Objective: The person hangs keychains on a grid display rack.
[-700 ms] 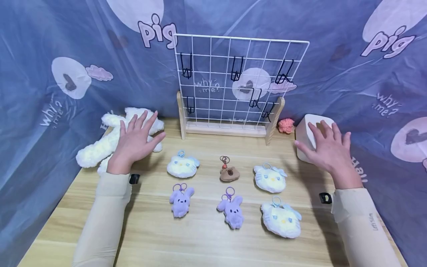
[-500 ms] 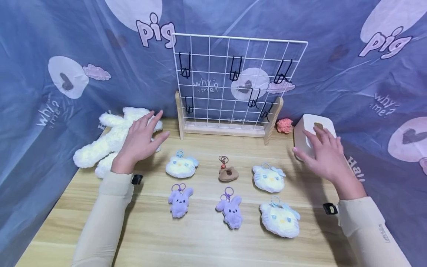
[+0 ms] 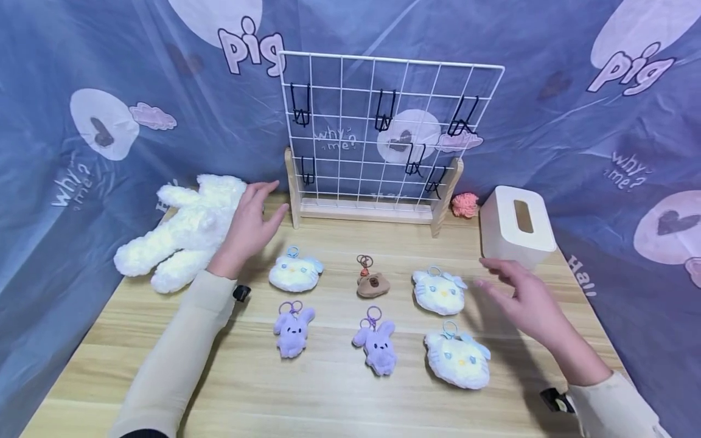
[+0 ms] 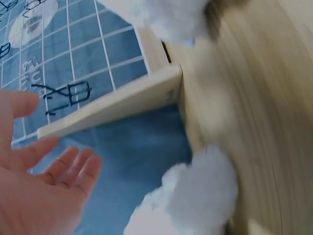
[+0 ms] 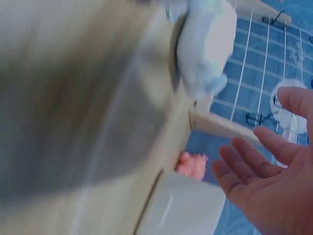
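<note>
My left hand (image 3: pixel 249 228) hovers with relaxed, spread fingers beside a large white fluffy plush toy (image 3: pixel 191 228), overlapping its right side in the head view. Nothing is in its grasp. To the right, my right hand (image 3: pixel 526 301) hangs in the air, fingers loosely extended and holding nothing, nearest a white cat-face plush keychain (image 3: pixel 439 293). Two similar white keychains lie front right (image 3: pixel 459 362) and back left (image 3: pixel 296 274). Between them are a brown plush keychain (image 3: pixel 373 286) and two purple bunny keychains (image 3: pixel 292 334), all flat on the wooden table (image 3: pixel 317 401).
A white wire grid rack (image 3: pixel 372 134) on wooden feet stands at the back, carrying several black hooks (image 3: pixel 384 115). Right of it sit a coral yarn-like bundle (image 3: pixel 465 205) and a white tissue box (image 3: pixel 509 234). A blue printed curtain (image 3: pixel 575 146) surrounds the table.
My right hand has drawn back from over the tissue box toward the front, uncovering its slot. My left hand has shifted right across the white plush toy. The keychains have not moved.
</note>
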The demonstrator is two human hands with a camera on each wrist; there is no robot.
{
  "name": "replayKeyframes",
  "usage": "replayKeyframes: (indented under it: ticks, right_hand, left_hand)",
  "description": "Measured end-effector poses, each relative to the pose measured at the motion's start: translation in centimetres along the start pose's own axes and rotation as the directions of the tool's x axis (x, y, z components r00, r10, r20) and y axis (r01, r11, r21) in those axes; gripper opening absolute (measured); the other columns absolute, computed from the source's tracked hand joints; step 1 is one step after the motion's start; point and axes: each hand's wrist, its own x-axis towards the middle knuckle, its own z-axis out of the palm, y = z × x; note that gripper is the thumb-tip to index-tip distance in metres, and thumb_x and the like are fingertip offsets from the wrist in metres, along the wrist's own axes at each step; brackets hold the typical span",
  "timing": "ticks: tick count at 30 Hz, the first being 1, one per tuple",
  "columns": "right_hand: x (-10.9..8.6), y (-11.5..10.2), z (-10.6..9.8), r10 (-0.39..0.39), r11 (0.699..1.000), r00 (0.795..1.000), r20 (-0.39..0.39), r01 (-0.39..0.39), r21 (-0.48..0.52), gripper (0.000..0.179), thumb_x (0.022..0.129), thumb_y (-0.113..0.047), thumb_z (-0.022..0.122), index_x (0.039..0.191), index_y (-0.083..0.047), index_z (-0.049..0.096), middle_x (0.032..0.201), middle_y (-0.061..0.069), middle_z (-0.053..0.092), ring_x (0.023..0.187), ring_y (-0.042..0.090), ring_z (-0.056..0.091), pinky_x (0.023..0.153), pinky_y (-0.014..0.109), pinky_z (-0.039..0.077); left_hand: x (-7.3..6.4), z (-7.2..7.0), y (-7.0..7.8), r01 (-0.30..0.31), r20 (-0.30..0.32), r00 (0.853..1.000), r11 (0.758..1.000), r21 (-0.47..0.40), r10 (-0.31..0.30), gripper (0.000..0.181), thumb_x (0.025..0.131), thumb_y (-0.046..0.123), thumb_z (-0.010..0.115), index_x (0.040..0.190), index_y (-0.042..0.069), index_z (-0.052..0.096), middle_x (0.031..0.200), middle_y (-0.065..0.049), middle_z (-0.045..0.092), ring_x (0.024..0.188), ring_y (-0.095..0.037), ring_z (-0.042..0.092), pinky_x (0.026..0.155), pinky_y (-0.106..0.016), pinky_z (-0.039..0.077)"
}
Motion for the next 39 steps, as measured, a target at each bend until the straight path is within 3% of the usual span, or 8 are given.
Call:
replayKeyframes:
  ticks: [4, 8, 12, 17, 21, 26, 32, 39]
  right_hand:
    - [-0.6, -0.9, 0.9, 0.083, 0.989, 0.994, 0.074, -0.091, 0.116, 0.044, 0.108, -0.024, 0.077, 0.147, -0.003, 0.069, 0.137, 0.021, 0.077, 0.112, 0.013, 0.073, 0.091, 0.007, 0.058]
    - [-1.0, -1.7, 1.8, 0.155, 0.961, 0.976, 0.156, -0.185, 0.206, 0.04, 0.11, -0.027, 0.075, 0.143, -0.004, 0.072, 0.129, 0.016, 0.081, 0.101, -0.007, 0.067, 0.085, 0.009, 0.059]
    - [-1.6, -2.4, 2.5, 0.192, 0.945, 0.964, 0.184, -0.232, 0.229, 0.034, 0.109, -0.026, 0.077, 0.134, -0.004, 0.077, 0.123, 0.013, 0.082, 0.097, -0.003, 0.068, 0.081, 0.013, 0.062]
    - [-2.4, -2.8, 3.1, 0.211, 0.936, 0.955, 0.209, -0.259, 0.24, 0.028, 0.105, -0.023, 0.081, 0.126, -0.004, 0.081, 0.119, 0.012, 0.082, 0.092, -0.002, 0.067, 0.076, 0.016, 0.062]
    - [-2.7, -2.9, 3.5, 0.243, 0.932, 0.944, 0.223, -0.291, 0.217, 0.026, 0.103, -0.023, 0.084, 0.122, -0.004, 0.082, 0.113, 0.009, 0.083, 0.088, 0.0, 0.067, 0.073, 0.016, 0.061]
    - [-2.5, -3.0, 3.8, 0.273, 0.941, 0.936, 0.221, -0.307, 0.141, 0.025, 0.102, -0.025, 0.085, 0.118, -0.006, 0.083, 0.105, 0.004, 0.083, 0.086, 0.003, 0.065, 0.07, 0.017, 0.056]
    - [-2.8, -3.0, 4.1, 0.336, 0.922, 0.902, 0.27, -0.374, 0.099, 0.023, 0.1, -0.026, 0.086, 0.114, -0.008, 0.083, 0.098, 0.001, 0.081, 0.087, 0.009, 0.065, 0.07, 0.018, 0.053]
    - [-3.4, -3.0, 4.7, 0.38, 0.907, 0.876, 0.298, -0.416, 0.066, 0.028, 0.098, -0.032, 0.088, 0.112, -0.009, 0.081, 0.092, -0.003, 0.075, 0.086, 0.011, 0.064, 0.072, 0.017, 0.051]
  left_hand:
    - [0.9, 0.8, -0.2, 0.07, -0.022, 0.997, 0.988, -0.141, -0.074, 0.058, 0.112, 0.023, 0.069, 0.162, -0.001, 0.053, 0.16, -0.025, 0.053, 0.138, -0.045, 0.063, 0.123, -0.058, 0.058]
    - [1.6, 1.5, -0.5, 0.109, -0.058, 0.99, 0.966, -0.234, -0.126, 0.052, 0.11, 0.017, 0.073, 0.156, -0.002, 0.06, 0.153, -0.024, 0.061, 0.133, -0.042, 0.069, 0.117, -0.052, 0.065]
    - [2.1, 1.9, -0.8, 0.147, -0.052, 0.984, 0.948, -0.283, -0.168, 0.049, 0.109, 0.017, 0.074, 0.154, 0.001, 0.063, 0.153, -0.021, 0.067, 0.131, -0.04, 0.073, 0.113, -0.052, 0.066]
    - [2.5, 2.2, -1.4, 0.206, 0.038, 0.978, 0.921, -0.332, -0.205, 0.05, 0.11, 0.017, 0.072, 0.157, 0.002, 0.061, 0.158, -0.019, 0.066, 0.136, -0.039, 0.07, 0.117, -0.048, 0.063]
    - [2.9, 2.4, -1.8, 0.231, 0.081, 0.973, 0.907, -0.351, -0.216, 0.05, 0.111, 0.016, 0.07, 0.157, 0.001, 0.06, 0.159, -0.02, 0.065, 0.136, -0.039, 0.068, 0.108, -0.03, 0.065]
    - [3.6, 2.7, -2.3, 0.231, 0.05, 0.971, 0.874, -0.428, -0.232, 0.047, 0.11, 0.013, 0.071, 0.154, -0.003, 0.063, 0.155, -0.022, 0.067, 0.123, -0.026, 0.072, 0.091, -0.012, 0.067]
    - [4.1, 3.2, -2.4, 0.223, 0.049, 0.973, 0.852, -0.475, -0.227, 0.042, 0.109, 0.01, 0.073, 0.147, -0.006, 0.067, 0.146, -0.026, 0.072, 0.102, -0.008, 0.07, 0.089, -0.018, 0.071]
    - [4.1, 3.5, -2.3, 0.238, 0.06, 0.969, 0.847, -0.475, -0.238, 0.04, 0.109, 0.01, 0.072, 0.146, -0.005, 0.069, 0.139, -0.029, 0.073, 0.106, -0.022, 0.072, 0.092, -0.024, 0.073]
